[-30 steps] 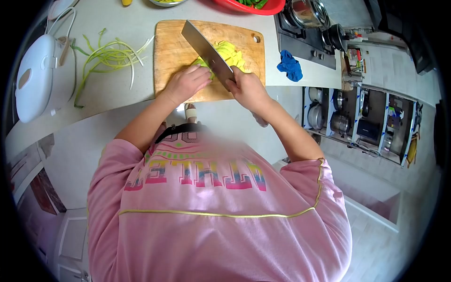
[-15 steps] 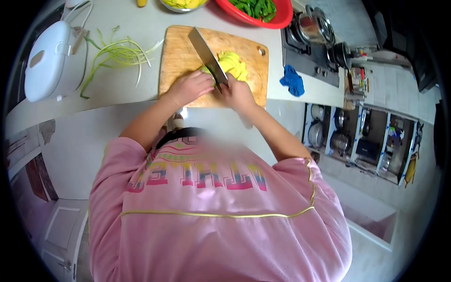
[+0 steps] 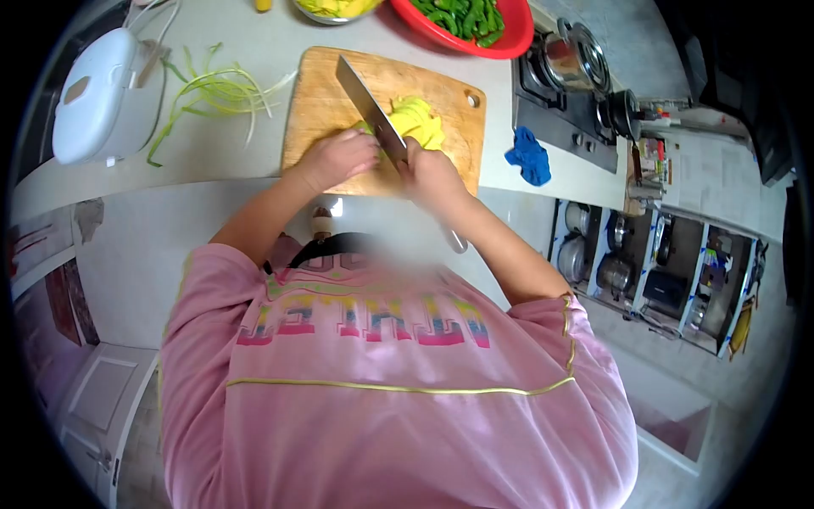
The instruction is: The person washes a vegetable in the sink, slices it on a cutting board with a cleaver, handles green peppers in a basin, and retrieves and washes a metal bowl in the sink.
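On the wooden cutting board (image 3: 326, 93) lies a pile of yellow-green slices (image 3: 417, 121). My right hand (image 3: 431, 174) is closed round a large knife (image 3: 366, 97), whose blade points up and left across the board, beside the slices. Left of the blade, my left hand (image 3: 341, 157) has its fingers curled over a green piece (image 3: 365, 128) at the board's near part. Most of that piece is hidden by the fingers and the blade.
Long green stalks (image 3: 216, 92) lie left of the board, near a white appliance (image 3: 106, 97). A red bowl (image 3: 519, 38) of green peppers, a metal bowl (image 3: 335, 17) of yellow slices, a blue cloth (image 3: 529, 156) and a stove (image 3: 560, 127) with pots are around it.
The knife's blade has shifted slightly left at its tip, and its handle end now shows below my right hand. My left hand has moved slightly left.
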Available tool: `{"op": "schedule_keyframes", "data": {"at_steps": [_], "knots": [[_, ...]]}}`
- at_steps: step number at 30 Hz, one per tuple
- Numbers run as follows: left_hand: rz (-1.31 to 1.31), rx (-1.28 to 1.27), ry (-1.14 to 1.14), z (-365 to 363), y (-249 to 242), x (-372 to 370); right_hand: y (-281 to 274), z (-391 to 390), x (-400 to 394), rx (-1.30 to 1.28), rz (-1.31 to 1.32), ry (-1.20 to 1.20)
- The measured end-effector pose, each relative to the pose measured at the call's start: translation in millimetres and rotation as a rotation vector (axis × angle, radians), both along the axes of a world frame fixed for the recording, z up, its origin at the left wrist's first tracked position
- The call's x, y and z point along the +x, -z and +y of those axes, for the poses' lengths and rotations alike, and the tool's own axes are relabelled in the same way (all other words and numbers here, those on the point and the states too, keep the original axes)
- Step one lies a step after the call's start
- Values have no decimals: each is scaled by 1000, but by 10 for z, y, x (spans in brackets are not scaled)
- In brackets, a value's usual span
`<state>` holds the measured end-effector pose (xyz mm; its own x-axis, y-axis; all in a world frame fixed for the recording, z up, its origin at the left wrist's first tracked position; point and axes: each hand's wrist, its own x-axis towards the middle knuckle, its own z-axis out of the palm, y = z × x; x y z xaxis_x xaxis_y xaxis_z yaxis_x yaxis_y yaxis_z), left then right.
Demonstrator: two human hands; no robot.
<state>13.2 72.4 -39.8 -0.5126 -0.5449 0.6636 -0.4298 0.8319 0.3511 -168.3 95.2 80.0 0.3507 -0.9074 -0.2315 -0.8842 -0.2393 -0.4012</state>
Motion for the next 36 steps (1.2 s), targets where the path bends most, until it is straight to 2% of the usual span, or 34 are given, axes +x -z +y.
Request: {"op": "schedule_keyframes", "data": {"at_steps": [4,7,9,11,13,16,19,23,30,33,36], "knots": [[-47,-96,27,-21,203,41,203,-180,180,16,37,-16],[-96,78,69,5,113,97,383,-268,349,4,78,24],[-122,-25,54,-42,93,90,418,-261,324,-53,63,15],[-139,-131,24,-32,100,52,356,-247,234,-30,29,47],[-69,-69,17,-2,-32,45,277,-238,131,-28,-29,77],[-85,-141,19,-44,-9,41,-16,-122,61,-67,-35,117],[-24,13,3,-15,86,20,-193,-25,19,16,-19,122],[-4,-1,2,-18,31,19,-259,55,39,91,12,89],[34,74,17,-10,13,28,-117,58,92,68,93,36],[2,18,14,-16,4,40,134,-92,190,72,101,12],[-73,75,48,-41,96,53,364,-177,265,-19,77,18]]}}
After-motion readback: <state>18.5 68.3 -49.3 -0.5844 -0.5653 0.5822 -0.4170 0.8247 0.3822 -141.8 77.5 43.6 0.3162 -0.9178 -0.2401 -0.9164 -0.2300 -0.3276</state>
